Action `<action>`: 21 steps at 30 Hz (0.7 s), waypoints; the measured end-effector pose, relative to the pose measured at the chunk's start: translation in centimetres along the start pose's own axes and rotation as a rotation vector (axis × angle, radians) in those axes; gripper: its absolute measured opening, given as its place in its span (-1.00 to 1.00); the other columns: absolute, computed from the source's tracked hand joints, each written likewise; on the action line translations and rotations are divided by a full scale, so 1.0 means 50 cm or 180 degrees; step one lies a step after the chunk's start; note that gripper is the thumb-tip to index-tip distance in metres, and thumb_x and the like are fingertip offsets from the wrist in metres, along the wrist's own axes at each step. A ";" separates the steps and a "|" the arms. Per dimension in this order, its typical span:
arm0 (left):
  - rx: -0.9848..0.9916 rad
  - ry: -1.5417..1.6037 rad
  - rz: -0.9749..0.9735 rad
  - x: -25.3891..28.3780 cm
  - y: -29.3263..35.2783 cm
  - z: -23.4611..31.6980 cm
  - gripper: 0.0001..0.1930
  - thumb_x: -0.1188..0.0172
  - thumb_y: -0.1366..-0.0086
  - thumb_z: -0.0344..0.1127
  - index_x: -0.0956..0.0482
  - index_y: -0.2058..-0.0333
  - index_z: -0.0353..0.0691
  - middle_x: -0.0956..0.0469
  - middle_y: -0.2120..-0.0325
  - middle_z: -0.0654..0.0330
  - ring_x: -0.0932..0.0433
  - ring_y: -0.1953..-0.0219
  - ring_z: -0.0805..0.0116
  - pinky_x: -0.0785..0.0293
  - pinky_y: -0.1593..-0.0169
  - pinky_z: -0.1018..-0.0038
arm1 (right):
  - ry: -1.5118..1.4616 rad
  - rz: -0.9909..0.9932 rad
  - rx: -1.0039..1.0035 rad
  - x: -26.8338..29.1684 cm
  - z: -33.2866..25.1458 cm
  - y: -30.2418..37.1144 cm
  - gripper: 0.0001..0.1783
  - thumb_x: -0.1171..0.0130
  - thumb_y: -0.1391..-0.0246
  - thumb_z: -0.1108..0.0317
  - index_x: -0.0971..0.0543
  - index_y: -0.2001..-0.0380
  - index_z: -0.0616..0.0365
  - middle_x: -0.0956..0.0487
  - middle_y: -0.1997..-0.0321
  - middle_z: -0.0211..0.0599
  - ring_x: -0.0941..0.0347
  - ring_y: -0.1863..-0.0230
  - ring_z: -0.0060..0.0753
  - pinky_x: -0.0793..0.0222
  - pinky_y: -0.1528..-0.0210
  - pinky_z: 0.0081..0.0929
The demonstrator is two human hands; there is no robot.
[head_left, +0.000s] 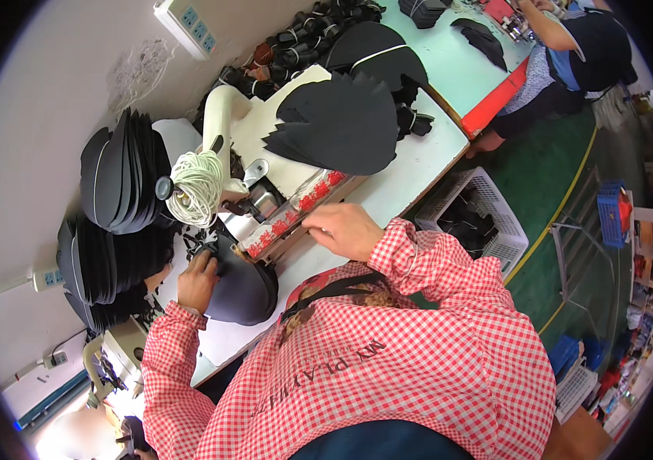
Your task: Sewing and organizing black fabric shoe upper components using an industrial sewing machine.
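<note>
The left hand [197,280] lies flat, fingers together, pressing on the left edge of a dark grey cap panel [246,287] that rests on the white desk [411,180] just under the sewing machine [242,130] — the panel spreads to the right of that hand, toward the person's chest. The right hand [345,230] sits to the right of the machine, fingers curled and pinched on the near edge of a long clear tray with red markings [292,213]; the tray runs diagonally between the two hands, touching the right one and just beside the panel. A spool of white thread [196,188] hangs at the machine's left side. Left of it, against the wall, stand stacks of black cap brims [123,180]. On top of the machine lies a fan of black cut pieces [338,126]. Farther right, off the desk's edge, a white plastic basket [506,230] holds dark pieces on the green floor [549,176]. At the far right another person in a dark top [572,57] works at a pale green table [457,61].
</note>
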State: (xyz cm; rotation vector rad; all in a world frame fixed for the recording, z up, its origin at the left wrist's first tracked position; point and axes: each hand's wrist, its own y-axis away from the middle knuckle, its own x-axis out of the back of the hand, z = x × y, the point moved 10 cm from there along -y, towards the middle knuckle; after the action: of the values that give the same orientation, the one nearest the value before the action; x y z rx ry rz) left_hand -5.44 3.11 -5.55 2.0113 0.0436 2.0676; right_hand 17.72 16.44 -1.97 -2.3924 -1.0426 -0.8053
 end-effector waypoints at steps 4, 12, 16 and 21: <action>-0.0179 0.0070 -0.0096 -0.002 -0.007 0.003 -0.59 -0.32 0.11 -0.36 -0.47 0.21 -0.19 -0.45 0.12 0.18 -0.46 0.08 0.19 -0.49 0.17 0.34 | 0.1175 0.1404 0.0386 0.142 -0.024 -0.027 -0.72 -0.16 0.14 0.41 -0.53 0.26 0.15 -0.50 0.08 -0.22 -0.37 -0.04 -0.18 -0.23 -0.05 -0.16; 0.0152 -0.0415 -0.0128 0.012 -0.021 0.021 -0.70 -0.29 0.07 -0.36 -0.47 0.30 -0.16 -0.53 0.27 0.09 -0.50 0.14 0.13 -0.48 0.15 0.25 | -0.0246 -0.0431 -0.0230 0.005 0.016 -0.040 -0.74 -0.18 0.17 0.38 -0.56 0.30 0.12 -0.44 -0.03 -0.13 -0.28 -0.14 -0.07 -0.22 -0.09 -0.18; -0.0415 0.1666 -0.1646 0.059 -0.016 0.132 -0.81 -0.20 -0.07 -0.35 -0.52 0.33 -0.27 -0.57 0.41 -0.01 -0.55 0.31 -0.03 -0.44 0.22 0.21 | -0.0724 -0.1165 0.0910 -0.121 -0.054 0.020 -0.67 -0.26 0.21 0.34 -0.60 0.25 0.05 -0.50 0.03 -0.07 -0.36 -0.07 0.03 -0.24 -0.12 -0.17; 0.0059 0.3440 -0.1067 0.165 -0.110 0.135 -0.83 -0.12 -0.21 -0.37 -0.45 0.29 -0.37 -0.46 0.43 0.26 -0.42 0.35 0.47 -0.39 0.21 0.50 | -0.2101 -0.1339 -0.0127 -0.094 -0.060 -0.034 -0.73 -0.24 0.24 0.38 -0.60 0.33 0.10 -0.60 0.27 -0.17 -0.52 0.15 -0.15 -0.39 0.05 -0.34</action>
State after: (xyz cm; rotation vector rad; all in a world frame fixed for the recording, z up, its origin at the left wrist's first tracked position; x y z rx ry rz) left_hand 2.00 9.04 1.75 0.6086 0.5409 2.5998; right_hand 12.79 13.36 -2.53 -2.5659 -1.8348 -0.1262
